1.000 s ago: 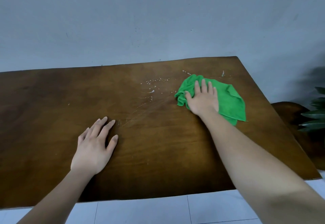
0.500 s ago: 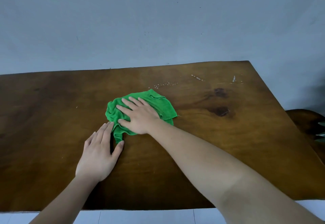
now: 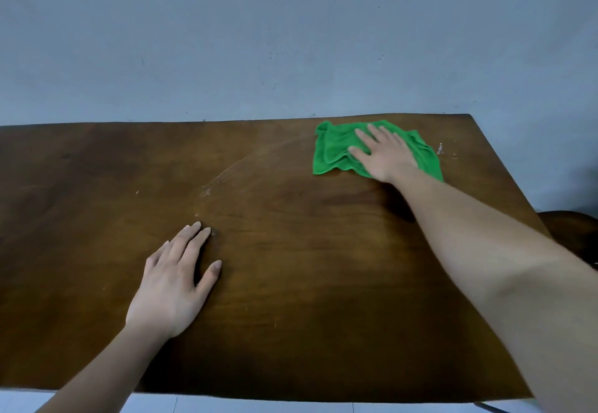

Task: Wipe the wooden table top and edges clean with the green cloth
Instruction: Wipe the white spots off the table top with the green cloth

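The green cloth [image 3: 333, 150] lies crumpled at the far right of the dark wooden table [image 3: 307, 250], close to the back edge. My right hand [image 3: 382, 153] presses flat on top of it, fingers spread. My left hand [image 3: 174, 280] rests palm down on the bare wood at the near left, holding nothing. A faint curved wet streak [image 3: 233, 169] runs across the table's middle. A few small white specks [image 3: 440, 148] sit just right of the cloth.
A grey-blue wall [image 3: 291, 40] rises straight behind the table's back edge. A dark rounded wooden object [image 3: 569, 231] shows past the table's right edge. White floor tiles [image 3: 242, 407] show below the near edge.
My right hand has swept the cloth from the table's middle, beside my left hand, out to the far right back corner. My left hand has stayed in place.
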The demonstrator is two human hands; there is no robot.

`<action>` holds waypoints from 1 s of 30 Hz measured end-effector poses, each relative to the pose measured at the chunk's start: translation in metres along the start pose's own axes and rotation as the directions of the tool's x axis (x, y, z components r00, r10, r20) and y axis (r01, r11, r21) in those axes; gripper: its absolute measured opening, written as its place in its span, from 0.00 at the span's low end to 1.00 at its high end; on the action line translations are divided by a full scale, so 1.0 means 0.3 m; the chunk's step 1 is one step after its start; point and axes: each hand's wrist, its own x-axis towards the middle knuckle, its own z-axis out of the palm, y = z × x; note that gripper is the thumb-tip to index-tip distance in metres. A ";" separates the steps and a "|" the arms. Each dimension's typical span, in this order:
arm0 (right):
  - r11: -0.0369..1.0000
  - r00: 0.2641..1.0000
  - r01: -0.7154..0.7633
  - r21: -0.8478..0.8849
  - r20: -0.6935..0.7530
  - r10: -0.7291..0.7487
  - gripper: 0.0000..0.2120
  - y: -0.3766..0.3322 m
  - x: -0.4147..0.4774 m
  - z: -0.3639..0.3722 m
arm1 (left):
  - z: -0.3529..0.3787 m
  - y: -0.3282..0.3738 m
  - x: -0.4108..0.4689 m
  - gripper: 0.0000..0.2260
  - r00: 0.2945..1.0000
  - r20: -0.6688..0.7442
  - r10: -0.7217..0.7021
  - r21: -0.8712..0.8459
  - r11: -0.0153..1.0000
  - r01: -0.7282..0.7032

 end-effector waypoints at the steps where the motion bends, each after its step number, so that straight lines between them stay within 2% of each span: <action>1: 0.999 0.999 -0.052 0.004 -0.009 0.052 0.37 0.064 -0.012 -0.008 | -0.001 0.001 0.002 0.39 1.000 0.001 -0.002 0.000 1.000 0.002; 7: 0.928 0.927 -0.369 0.051 -0.047 0.372 0.38 0.333 -0.095 -0.017 | 0.000 0.004 -0.001 0.39 1.000 0.001 -0.001 -0.001 1.000 0.001; 9: 0.903 0.903 -0.426 0.052 -0.036 0.428 0.38 0.320 -0.116 -0.002 | 0.000 0.003 0.001 0.38 1.000 0.003 0.001 0.004 1.000 -0.001; 11: 0.909 0.908 -0.417 0.030 -0.037 0.417 0.38 0.259 -0.148 0.024 | -0.001 0.001 0.004 0.38 1.000 0.008 -0.007 0.003 1.000 0.007; 14: 0.957 0.957 -0.288 -0.030 -0.036 0.287 0.38 0.110 -0.226 0.070 | 0.002 0.000 0.003 0.38 1.000 0.009 -0.007 0.001 1.000 0.007; 18: 0.998 1.000 0.011 -0.055 -0.007 -0.012 0.38 -0.196 -0.312 0.141 | 0.005 0.001 0.008 0.37 1.000 0.011 -0.010 -0.003 1.000 0.010; 21: 0.958 0.958 0.285 -0.031 0.013 -0.285 0.36 -0.464 -0.331 0.206 | 0.007 -0.002 0.008 0.37 1.000 0.019 -0.006 0.001 1.000 0.006; 24: 0.885 0.885 0.466 -0.014 0.031 -0.465 0.33 -0.700 -0.277 0.243 | 0.006 -0.003 0.002 0.35 1.000 0.011 0.008 0.010 1.000 -0.008; 27: 0.831 0.830 0.556 -0.005 0.058 -0.555 0.30 -0.881 -0.175 0.250 | 0.004 0.000 0.001 0.34 1.000 0.002 0.017 0.017 1.000 -0.017; 30: 0.814 0.811 0.580 0.016 0.087 -0.579 0.29 -0.982 -0.065 0.234 | 0.003 0.000 0.003 0.33 1.000 0.001 0.019 0.019 1.000 -0.019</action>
